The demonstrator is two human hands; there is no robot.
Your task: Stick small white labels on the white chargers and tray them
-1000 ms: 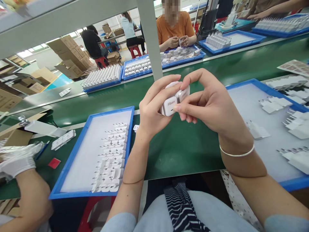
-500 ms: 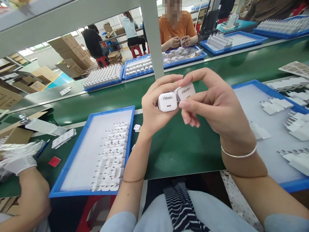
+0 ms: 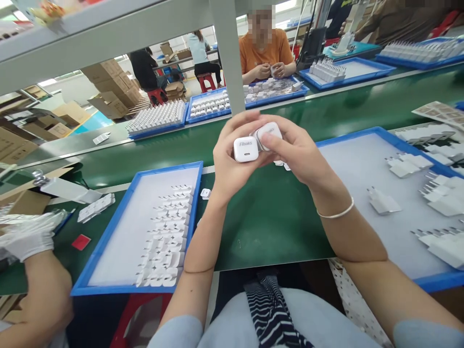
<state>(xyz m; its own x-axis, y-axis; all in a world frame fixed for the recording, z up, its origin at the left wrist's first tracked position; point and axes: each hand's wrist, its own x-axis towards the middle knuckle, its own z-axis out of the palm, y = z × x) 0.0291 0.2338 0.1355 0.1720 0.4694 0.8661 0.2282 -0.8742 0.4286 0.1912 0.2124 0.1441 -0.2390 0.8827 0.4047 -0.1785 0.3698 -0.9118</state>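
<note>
In the head view my left hand wraps round a white charger, its port face and printed lettering turned toward me. My right hand grips a second white charger, the thumb lying across its front face. The two chargers are side by side, and the fingers behind them are partly hidden. Below my hands lies the green work surface. A few small white pieces show just under my right hand.
On the left stands a blue-rimmed tray with rows of white chargers. Another blue-rimmed tray with chargers is on the right. A co-worker's gloved hand is at far left. Across the bench, a person in orange handles a small piece.
My right hand has moved left, closer to my left hand, and its thumb now lies over the second charger's face. The view has shifted slightly.
</note>
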